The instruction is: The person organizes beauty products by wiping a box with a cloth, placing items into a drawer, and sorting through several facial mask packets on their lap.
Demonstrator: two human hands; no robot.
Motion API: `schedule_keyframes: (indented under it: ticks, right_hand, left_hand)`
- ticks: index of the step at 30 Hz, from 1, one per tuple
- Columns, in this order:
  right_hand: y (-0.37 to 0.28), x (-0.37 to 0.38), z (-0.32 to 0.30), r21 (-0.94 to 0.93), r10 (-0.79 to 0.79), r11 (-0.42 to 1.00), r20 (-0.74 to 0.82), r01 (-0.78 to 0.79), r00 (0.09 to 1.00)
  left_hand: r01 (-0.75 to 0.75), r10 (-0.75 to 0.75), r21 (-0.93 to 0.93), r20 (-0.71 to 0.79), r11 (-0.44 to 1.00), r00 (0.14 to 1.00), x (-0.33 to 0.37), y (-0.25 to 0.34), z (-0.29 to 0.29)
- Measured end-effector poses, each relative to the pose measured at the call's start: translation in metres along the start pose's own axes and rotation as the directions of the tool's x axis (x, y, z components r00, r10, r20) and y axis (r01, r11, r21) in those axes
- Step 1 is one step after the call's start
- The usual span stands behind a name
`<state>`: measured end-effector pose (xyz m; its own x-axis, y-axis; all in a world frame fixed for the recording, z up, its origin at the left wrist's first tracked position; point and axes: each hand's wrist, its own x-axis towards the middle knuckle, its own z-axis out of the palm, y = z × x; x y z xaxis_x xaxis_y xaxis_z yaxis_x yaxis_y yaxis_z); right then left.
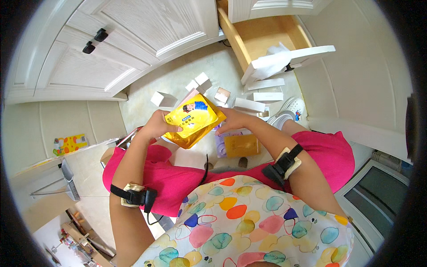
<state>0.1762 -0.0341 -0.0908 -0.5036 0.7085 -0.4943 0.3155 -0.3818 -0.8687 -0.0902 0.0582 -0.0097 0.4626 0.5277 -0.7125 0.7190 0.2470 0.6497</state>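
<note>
Between my two hands is a small stack of shiny yellow sachets (189, 119), with a picture of a figure in blue on the top one. My left hand (156, 126) grips their left edge, thumb on top. At the right edge my right hand (231, 120) has its fingers closed round the foil, partly behind it. Below them on the floor lie a purple packet (221, 147) and an orange-gold packet (242, 145). Just past the sachets stand several small white boxes (163, 99) and a pinkish-beige box (222, 95).
A wooden drawer (267, 33) is pulled out at the far right, with white crumpled material (276, 55) over its front. White cabinet doors (133, 40) rise at the far left. More flat white boxes (266, 96) lie beside my white clog (291, 109). A dustpan (69, 175) stands at left.
</note>
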Motion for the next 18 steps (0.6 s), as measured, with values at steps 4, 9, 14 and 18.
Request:
schedule_keyframes:
  ticks: [4,9,14,18]
  right_hand:
    - [-0.035,-0.031,-0.01,0.414,-0.089,0.908,0.045,0.063,0.995]
    - [-0.04,-0.056,-0.019,0.596,-0.254,0.767,-0.059,0.239,0.965]
    - [-0.059,-0.087,-0.016,0.833,-0.201,0.529,-0.059,0.159,0.978]
    - [-0.076,-0.105,-0.001,0.713,-0.045,0.683,-0.181,0.162,0.983]
  left_hand:
    - [-0.078,0.083,-0.091,0.054,0.993,0.995,-0.014,0.018,-0.004]
    - [-0.147,0.145,0.01,0.094,0.989,0.985,-0.027,0.045,-0.005]
    - [-0.164,0.108,0.213,0.252,0.963,0.962,-0.03,0.083,0.002]
    - [-0.28,0.151,0.294,0.395,0.914,0.906,-0.022,0.108,0.013]
